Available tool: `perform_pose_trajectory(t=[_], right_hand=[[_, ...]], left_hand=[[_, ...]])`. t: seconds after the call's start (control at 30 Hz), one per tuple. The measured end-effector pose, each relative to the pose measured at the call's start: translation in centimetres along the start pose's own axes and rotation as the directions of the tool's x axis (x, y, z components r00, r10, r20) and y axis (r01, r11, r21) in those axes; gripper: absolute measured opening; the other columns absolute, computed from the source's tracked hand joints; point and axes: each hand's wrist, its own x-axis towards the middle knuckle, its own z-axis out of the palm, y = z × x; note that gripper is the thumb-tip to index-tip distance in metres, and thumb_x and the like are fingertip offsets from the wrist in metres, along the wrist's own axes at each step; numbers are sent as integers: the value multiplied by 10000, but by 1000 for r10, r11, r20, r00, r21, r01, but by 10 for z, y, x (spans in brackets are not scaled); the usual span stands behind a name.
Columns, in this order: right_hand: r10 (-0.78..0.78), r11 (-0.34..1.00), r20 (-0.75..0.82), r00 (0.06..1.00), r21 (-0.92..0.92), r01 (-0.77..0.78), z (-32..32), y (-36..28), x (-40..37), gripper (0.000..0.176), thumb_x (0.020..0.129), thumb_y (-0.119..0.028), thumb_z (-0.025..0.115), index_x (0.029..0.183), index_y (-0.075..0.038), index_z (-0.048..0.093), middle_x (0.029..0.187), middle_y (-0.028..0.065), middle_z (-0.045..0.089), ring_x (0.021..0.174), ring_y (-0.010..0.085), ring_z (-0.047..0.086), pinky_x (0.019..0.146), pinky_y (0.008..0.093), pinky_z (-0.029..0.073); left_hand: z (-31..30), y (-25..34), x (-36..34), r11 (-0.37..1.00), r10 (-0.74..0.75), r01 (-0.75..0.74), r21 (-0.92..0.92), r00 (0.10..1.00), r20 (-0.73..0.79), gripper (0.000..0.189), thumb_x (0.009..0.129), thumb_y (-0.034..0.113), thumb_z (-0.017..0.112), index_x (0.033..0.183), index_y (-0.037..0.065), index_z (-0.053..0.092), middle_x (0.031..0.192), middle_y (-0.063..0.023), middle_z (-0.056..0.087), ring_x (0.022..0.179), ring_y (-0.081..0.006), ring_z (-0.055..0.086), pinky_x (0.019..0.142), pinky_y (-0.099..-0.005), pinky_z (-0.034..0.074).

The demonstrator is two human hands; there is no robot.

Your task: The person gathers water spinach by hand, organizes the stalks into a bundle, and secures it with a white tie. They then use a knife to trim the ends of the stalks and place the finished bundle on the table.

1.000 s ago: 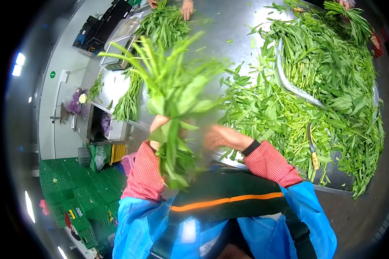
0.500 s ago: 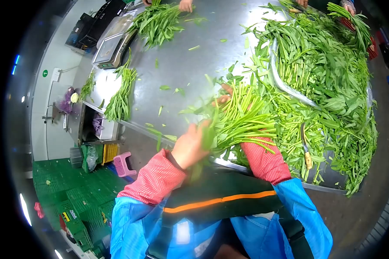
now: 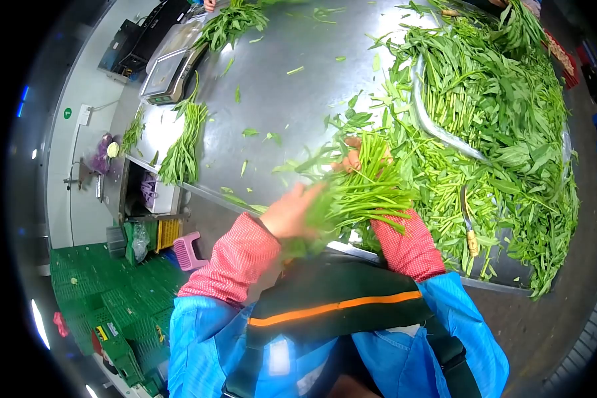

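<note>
A bunch of water spinach (image 3: 371, 192) lies across my right forearm, its cut stem ends pointing right and toward me. My right hand (image 3: 353, 159) is wrapped round it from beneath, fingertips showing at the far side. At the bunch's leafy left end is my left hand (image 3: 290, 211), touching blurred leaves; its fingers are smeared and partly hidden. A large heap of water spinach (image 3: 511, 126) covers the table's right side. A curved knife with a pale handle (image 3: 471, 243) rests on the stems right of my forearm.
The metal table (image 3: 278, 86) carries loose leaves, a scale (image 3: 169, 76) and a tied-looking bundle (image 3: 184, 146) at its left edge. Other people's hands (image 3: 209, 5) show at the far edge. A pink stool (image 3: 190, 251) and green crates (image 3: 106, 285) stand on the left.
The bunch's stem ends have shifted slightly left. My left hand stays at the leaves, still blurred. Across the table, another person's hands and greens have moved farther away.
</note>
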Motion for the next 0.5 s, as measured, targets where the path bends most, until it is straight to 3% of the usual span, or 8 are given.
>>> perform_pose_trajectory(t=[0.03,0.07,0.13,0.2,0.27,0.3,0.43,0.5], right_hand=[[10,999,-152,988,-46,-17,21,-4,-6,566,969,-409,360,1096,117,528,606,100,520,524,225,547,770,513,567],[39,999,-172,984,6,-39,19,-5,-7,579,966,-422,363,1104,115,527,608,101,523,529,226,551,767,515,568],[103,991,-204,974,109,-82,8,-8,-8,604,959,-448,367,1119,112,526,612,102,528,538,227,558,762,519,569],[53,998,-214,975,43,-45,0,-7,-12,609,950,-481,371,1161,69,528,658,103,558,600,236,581,772,513,568],[52,997,-273,960,69,-34,19,-10,-19,607,944,-496,376,1169,43,540,683,98,570,634,237,588,779,504,567],[66,996,-199,978,68,-54,8,-10,-18,598,953,-509,345,1154,12,560,703,85,573,739,277,627,767,489,563],[35,997,-127,991,67,-26,-29,0,-9,650,968,-545,245,1097,1,573,693,73,567,730,296,627,795,475,536],[52,997,-230,972,-48,-65,-2,-8,-12,644,966,-542,247,1082,-3,579,679,72,559,691,271,606,808,469,531]], left_hand=[[0,-6,3,996,53,-55,-66,998,-35,1086,536,225,887,1432,153,279,1224,-206,409,1133,-415,485,950,-444,447],[0,-11,5,985,103,-112,-131,992,-73,1104,528,227,892,1438,155,272,1253,-205,396,1167,-410,463,981,-439,429],[1,-13,8,984,63,-77,-160,994,-94,1161,518,237,903,1460,133,232,1350,-206,329,1272,-386,366,1055,-440,355],[1,-16,7,985,97,-119,-127,981,-168,1199,521,254,906,1477,115,195,1401,-208,289,1309,-382,331,1085,-441,315],[0,-20,6,944,179,-213,-251,972,-153,1240,532,319,898,1492,98,145,1464,-203,232,1362,-356,264,1120,-427,241],[-1,-23,6,915,222,-258,-311,964,-148,1262,537,351,893,1500,90,120,1496,-201,204,1388,-343,230,1137,-420,204],[-7,-37,8,543,239,-272,-795,957,-164,1275,579,457,840,1508,62,61,1535,-189,186,1439,-266,138,1155,-392,124],[-8,-32,9,703,153,-293,-648,952,-265,1277,568,439,846,1507,60,68,1525,-193,208,1432,-268,164,1153,-385,135]])
